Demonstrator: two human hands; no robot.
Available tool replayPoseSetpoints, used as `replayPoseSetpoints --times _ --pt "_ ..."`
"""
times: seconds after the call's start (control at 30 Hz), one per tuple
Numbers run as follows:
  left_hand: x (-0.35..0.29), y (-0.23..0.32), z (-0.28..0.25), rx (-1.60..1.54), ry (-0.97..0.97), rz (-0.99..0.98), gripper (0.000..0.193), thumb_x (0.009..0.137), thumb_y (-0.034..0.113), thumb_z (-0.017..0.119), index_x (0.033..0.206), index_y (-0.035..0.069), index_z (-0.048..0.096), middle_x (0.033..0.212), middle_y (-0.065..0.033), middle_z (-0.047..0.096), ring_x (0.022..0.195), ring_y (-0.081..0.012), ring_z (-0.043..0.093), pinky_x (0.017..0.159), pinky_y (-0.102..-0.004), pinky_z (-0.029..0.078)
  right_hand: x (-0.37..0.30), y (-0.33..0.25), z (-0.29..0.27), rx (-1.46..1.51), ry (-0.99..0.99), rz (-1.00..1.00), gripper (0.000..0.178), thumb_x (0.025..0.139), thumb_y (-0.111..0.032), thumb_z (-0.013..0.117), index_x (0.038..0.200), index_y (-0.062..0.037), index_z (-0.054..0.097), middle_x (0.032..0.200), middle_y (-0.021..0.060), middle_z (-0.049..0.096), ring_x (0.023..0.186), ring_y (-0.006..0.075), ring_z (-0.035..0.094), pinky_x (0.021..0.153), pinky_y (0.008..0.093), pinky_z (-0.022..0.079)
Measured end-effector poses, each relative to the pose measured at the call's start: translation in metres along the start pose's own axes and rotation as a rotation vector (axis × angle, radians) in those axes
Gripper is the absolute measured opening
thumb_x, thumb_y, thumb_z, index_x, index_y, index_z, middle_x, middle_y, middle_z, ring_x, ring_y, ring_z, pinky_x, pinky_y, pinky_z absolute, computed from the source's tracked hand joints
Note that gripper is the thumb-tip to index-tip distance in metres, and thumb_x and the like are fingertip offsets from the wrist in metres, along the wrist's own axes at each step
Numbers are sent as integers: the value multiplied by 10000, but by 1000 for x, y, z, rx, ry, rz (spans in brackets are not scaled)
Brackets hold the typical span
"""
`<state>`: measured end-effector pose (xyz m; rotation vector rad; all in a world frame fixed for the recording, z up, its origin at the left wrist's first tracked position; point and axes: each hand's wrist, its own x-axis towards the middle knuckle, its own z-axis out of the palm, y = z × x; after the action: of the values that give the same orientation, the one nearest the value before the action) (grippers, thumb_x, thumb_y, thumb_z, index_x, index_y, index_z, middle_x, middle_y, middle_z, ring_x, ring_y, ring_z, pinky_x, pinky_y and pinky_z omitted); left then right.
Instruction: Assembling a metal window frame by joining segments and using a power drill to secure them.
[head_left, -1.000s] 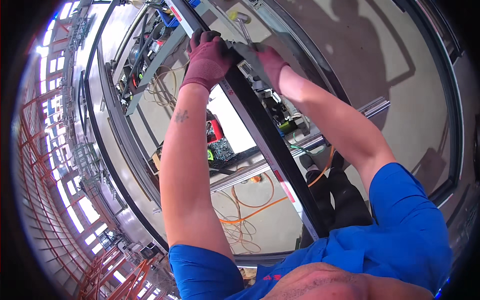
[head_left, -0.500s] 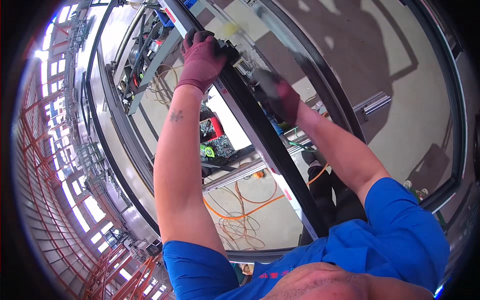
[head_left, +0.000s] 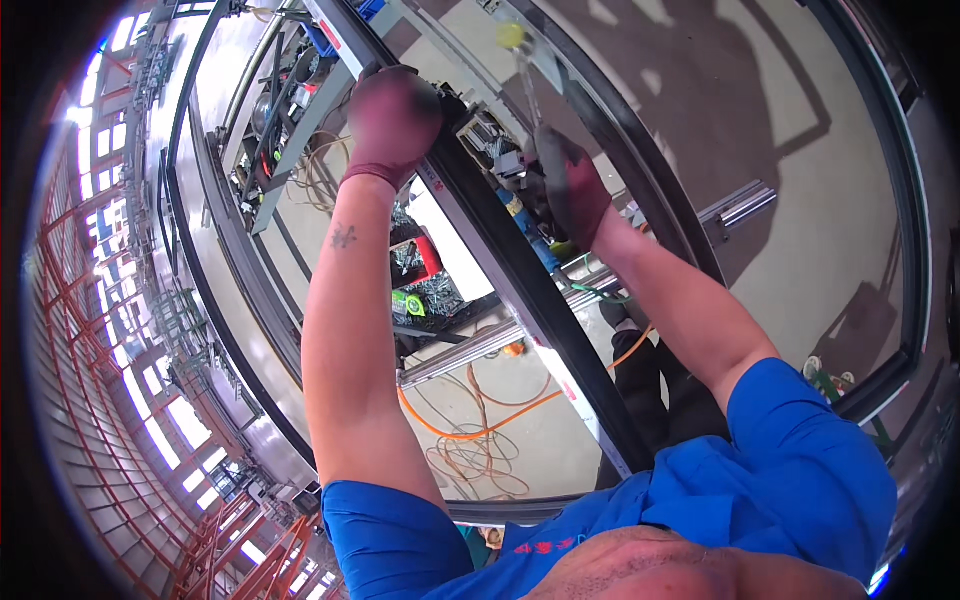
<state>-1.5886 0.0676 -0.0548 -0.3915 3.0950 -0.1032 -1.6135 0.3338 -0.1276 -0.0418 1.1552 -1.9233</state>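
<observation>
My left hand [head_left: 395, 115], in a maroon and black work glove, is closed over a long black frame bar [head_left: 500, 245] near its far end; blur smears its fingers. A small black part [head_left: 455, 108] shows beside that hand, partly covered by it. To the right of the bar, my right hand [head_left: 570, 185], gloved alike, is wrapped round the handle of a mallet. The yellow head of the mallet [head_left: 512, 37] points away from me, raised and apart from the bar, and its shaft is slightly blurred.
Under the bar lie a tray of screws [head_left: 445, 298], a red box-like piece [head_left: 430, 258], a green tape measure [head_left: 407, 303] and a white sheet [head_left: 440, 230]. An orange hose [head_left: 470, 436] coils on the floor. Another dark frame bar [head_left: 640, 150] runs along the right.
The mallet's yellow head has moved right and farther away, up from near the bar. My right hand has shifted slightly and is less blurred; the left stays on the bar, slightly nearer.
</observation>
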Motion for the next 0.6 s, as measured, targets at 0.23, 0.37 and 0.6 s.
replayPoseSetpoints --times 0.23,0.37,0.6 --pt "4 -7 6 1 32 14 426 837 357 792 1172 96 759 1498 -112 618 1543 -512 339 1269 -642 288 2 20 -16 -465 -83 -92 151 1107 -222 574 1005 -111 580 708 -32 553 588 66 521 471 283 370" --pt "14 2 5 -52 62 55 425 840 366 794 1171 102 761 1492 -106 621 1548 -501 336 1272 -637 284 10 30 -12 -347 89 -339 247 1126 -311 549 1014 -102 617 685 -17 560 598 83 528 504 261 367" --pt "6 0 9 -38 65 21 505 829 362 805 1242 78 743 1468 -131 635 1529 -474 378 1290 -594 267 -20 -18 -10 -190 45 -26 399 1128 -462 531 1084 -102 695 681 -39 512 589 84 531 519 278 422"
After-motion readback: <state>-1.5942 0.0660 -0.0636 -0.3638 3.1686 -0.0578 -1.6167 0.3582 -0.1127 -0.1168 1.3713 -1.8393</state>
